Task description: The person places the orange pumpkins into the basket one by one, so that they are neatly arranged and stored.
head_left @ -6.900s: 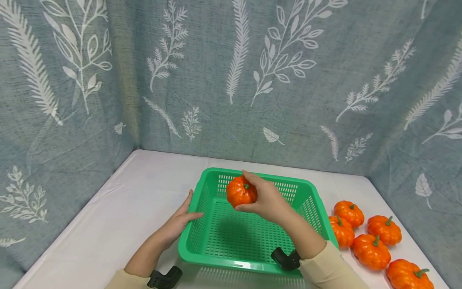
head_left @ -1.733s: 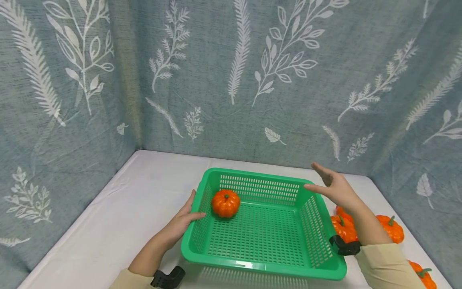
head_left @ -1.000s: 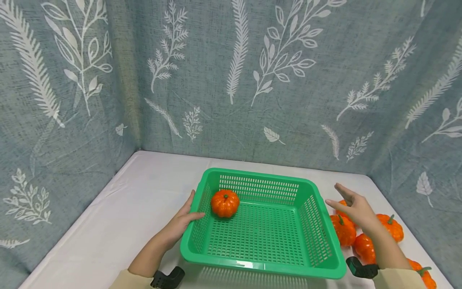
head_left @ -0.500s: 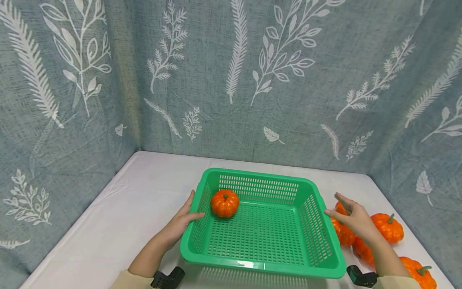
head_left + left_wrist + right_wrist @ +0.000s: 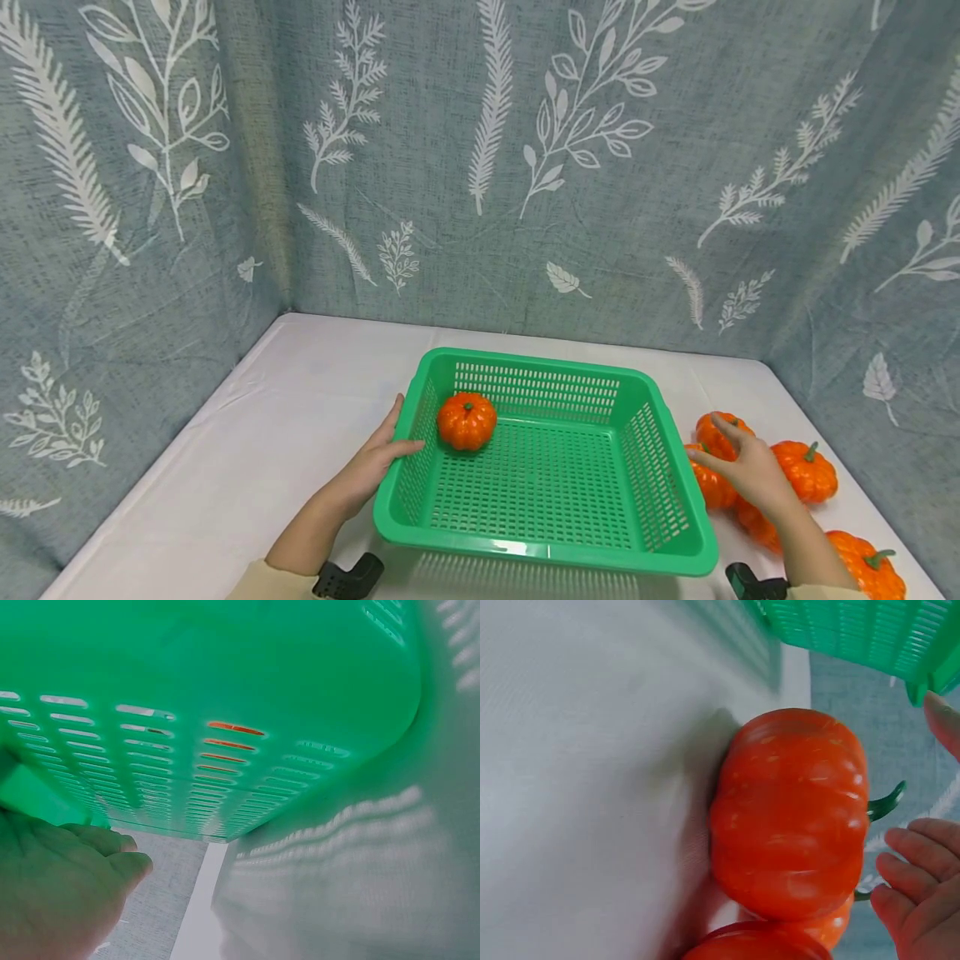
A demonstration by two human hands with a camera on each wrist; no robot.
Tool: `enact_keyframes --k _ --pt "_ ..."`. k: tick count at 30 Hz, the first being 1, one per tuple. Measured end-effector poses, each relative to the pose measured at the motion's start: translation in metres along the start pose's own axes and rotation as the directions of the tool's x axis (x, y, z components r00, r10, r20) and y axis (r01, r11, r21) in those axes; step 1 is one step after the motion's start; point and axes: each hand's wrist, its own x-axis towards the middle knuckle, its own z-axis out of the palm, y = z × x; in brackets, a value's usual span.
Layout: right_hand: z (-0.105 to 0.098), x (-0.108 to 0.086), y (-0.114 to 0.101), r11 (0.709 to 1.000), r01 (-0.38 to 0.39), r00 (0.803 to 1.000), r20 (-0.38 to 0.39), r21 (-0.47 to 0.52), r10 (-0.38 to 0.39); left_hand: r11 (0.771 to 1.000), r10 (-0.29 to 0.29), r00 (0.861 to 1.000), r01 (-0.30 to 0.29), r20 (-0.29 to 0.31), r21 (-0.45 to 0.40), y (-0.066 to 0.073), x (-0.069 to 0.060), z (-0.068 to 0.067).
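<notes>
A green mesh basket (image 5: 540,492) stands mid-table with one orange pumpkin (image 5: 467,422) inside at its left end. My left hand (image 5: 367,471) rests on the basket's left rim, thumb over the edge, fingers along the outside; the left wrist view shows that hand (image 5: 67,877) beside the slotted wall (image 5: 225,667). Over the pumpkins right of the basket hovers my right hand (image 5: 753,475), thumb and fingers spread, holding nothing. In the right wrist view a large pumpkin (image 5: 791,814) with a green stem lies near the fingers of the hand (image 5: 930,889), with a gap between them.
Several pumpkins lie right of the basket, among them one at the back (image 5: 722,429), one to the right (image 5: 806,472) and one at the front right (image 5: 866,567). The white table (image 5: 322,358) meets patterned curtains (image 5: 450,250) behind and at both sides.
The pumpkin once in my right hand now sits in the basket. My right hand, empty, has moved right, then lower over the other pumpkins. My left hand has stayed at the rim.
</notes>
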Motion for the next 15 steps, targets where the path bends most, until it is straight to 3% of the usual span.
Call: enact_keyframes --k 9,15 --pt "0.0083 -0.0016 0.0074 0.996 0.016 0.999 -0.039 -0.087 -0.02 1.0 -0.007 1.0 0.007 0.001 -0.009 -0.0015 0.0016 0.0006" --pt "0.0102 -0.0009 0.0086 0.992 -0.059 0.998 -0.005 -0.115 0.059 1.0 -0.008 1.0 0.008 0.006 -0.01 -0.0012 0.0027 0.0006"
